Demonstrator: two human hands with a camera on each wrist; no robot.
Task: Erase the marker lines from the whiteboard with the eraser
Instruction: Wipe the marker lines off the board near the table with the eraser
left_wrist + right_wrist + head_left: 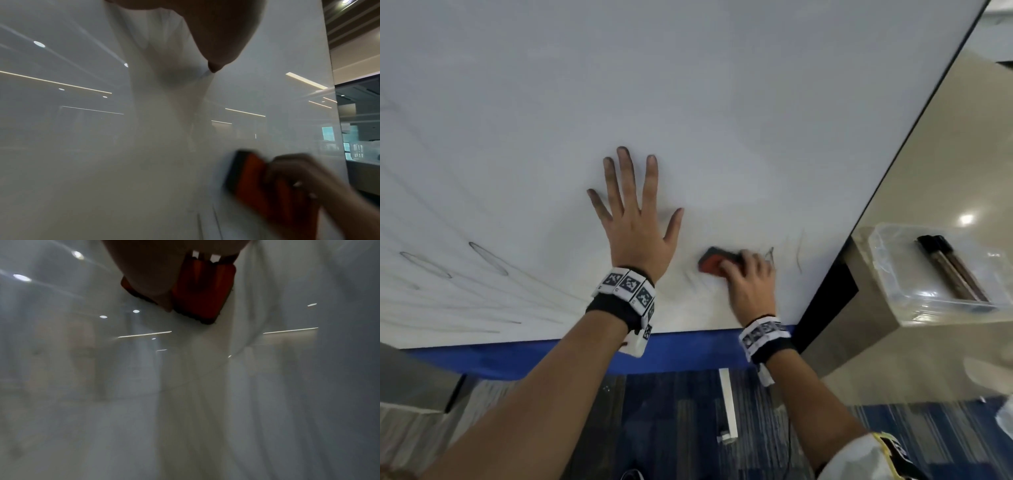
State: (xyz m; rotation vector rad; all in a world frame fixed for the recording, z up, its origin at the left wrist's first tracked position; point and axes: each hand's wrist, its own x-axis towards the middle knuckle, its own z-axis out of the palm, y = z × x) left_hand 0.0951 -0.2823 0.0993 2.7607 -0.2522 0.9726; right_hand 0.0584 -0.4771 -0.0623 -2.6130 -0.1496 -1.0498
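A large whiteboard [688, 85] fills the head view. My left hand [635, 219] lies flat on it with fingers spread straight and ink-smudged tips. To its right, my right hand [751, 277] grips a red eraser [714, 263] with a dark felt side and presses it against the board, blurred by motion. Thin black marker lines [798, 255] stand just right of the eraser. Faint oval marks [488, 258] and long strokes lie at the lower left. The eraser [261, 183] shows low right in the left wrist view, and the eraser [202, 292] sits under my fingers in the right wrist view.
Blue tape [585, 356] runs along the board's bottom edge. Right of the board's dark edge, a clear plastic tray [935, 274] holding a dark marker [948, 270] sits on a beige ledge. Blue patterned carpet [688, 428] lies below.
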